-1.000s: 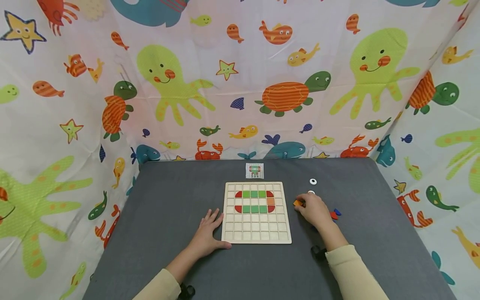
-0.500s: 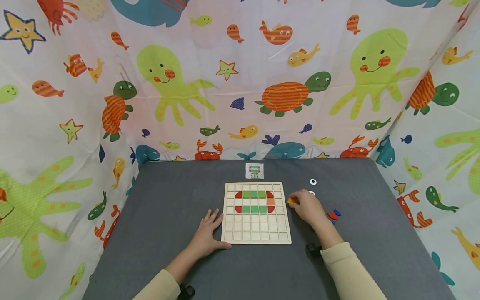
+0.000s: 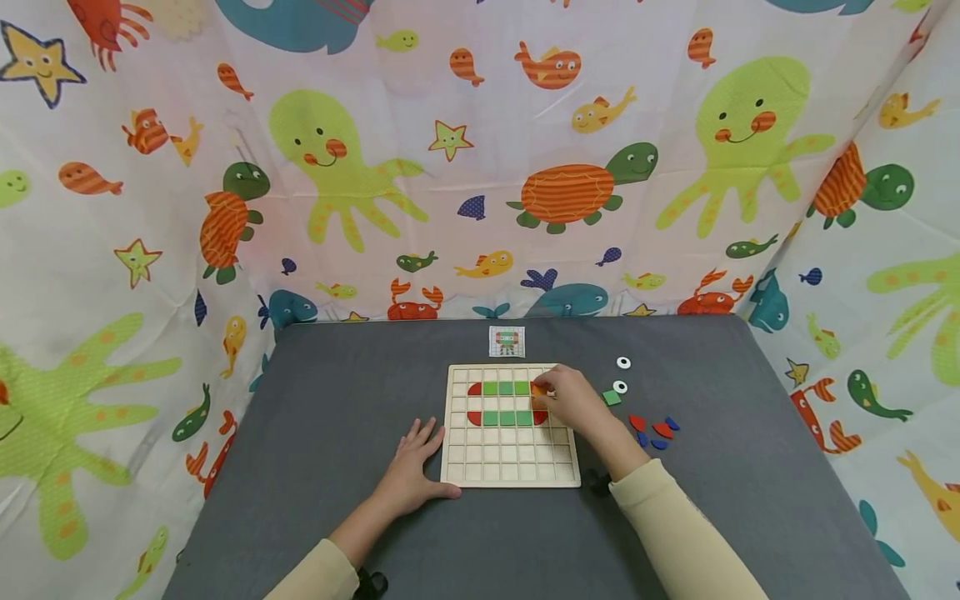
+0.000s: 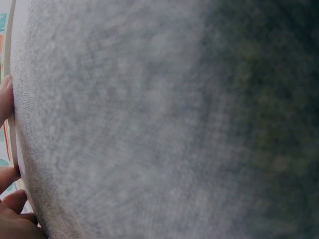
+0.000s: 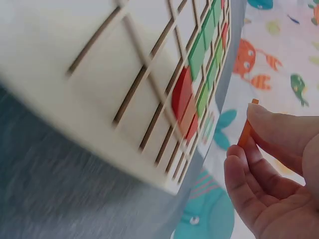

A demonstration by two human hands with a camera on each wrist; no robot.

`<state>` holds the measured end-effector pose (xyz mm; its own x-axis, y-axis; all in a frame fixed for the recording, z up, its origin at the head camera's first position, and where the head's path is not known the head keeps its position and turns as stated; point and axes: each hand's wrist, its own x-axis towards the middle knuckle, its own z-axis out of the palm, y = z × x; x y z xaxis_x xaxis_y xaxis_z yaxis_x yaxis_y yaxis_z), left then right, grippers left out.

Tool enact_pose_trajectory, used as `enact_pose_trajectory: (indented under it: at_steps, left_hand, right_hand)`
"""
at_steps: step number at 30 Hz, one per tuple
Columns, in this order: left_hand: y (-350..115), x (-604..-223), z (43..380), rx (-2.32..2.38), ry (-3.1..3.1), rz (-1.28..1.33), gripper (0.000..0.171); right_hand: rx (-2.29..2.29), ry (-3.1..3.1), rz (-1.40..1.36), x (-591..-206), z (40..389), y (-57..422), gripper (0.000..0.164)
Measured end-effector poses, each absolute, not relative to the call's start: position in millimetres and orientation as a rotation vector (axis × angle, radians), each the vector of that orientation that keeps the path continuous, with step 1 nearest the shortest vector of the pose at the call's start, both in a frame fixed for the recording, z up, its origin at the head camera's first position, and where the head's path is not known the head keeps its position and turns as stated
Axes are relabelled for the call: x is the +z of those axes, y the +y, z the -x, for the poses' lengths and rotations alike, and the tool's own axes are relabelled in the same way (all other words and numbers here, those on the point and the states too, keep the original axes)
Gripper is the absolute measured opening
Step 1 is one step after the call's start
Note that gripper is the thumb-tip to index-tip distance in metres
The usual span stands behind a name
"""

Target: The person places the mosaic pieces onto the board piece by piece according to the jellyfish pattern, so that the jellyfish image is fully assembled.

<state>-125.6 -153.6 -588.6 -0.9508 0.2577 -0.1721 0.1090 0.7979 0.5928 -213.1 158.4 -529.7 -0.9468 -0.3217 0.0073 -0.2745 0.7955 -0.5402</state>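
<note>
My right hand (image 3: 576, 402) pinches a thin orange tile (image 5: 245, 130) between thumb and fingers, held above the right side of the wooden grid board (image 3: 510, 485). In the right wrist view the tile is clear of the board surface. Two rows of green tiles (image 3: 507, 418) with rounded red tiles (image 3: 475, 418) at their ends lie in the board's cells. Another orange tile (image 5: 189, 115) sits between two red ones. My left hand (image 3: 412, 471) rests on the table with spread fingers touching the board's left edge; its wrist view shows only some fingertips.
A small pattern card (image 3: 507, 342) lies behind the board. Right of it are two white rings (image 3: 623, 363), a green tile (image 3: 612, 398), red pieces (image 3: 662, 431) and several blue pieces (image 3: 659, 445). A printed sea-animal curtain (image 3: 450, 192) hangs behind the grey table (image 3: 345, 375).
My right hand has carried the orange tile leftward from beside the board to above its right columns, uncovering the green tile and loose pieces. The left hand has stayed put.
</note>
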Motion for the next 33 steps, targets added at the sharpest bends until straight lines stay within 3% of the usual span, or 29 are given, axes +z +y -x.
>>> enact_pose_trajectory:
  at_steps: [33]
  left_hand:
    - [-155,-589,127,0.876,2.737,-0.308,0.112]
  right_hand:
    - [-0.876,2.781,0.702,-551,233,65,0.025]
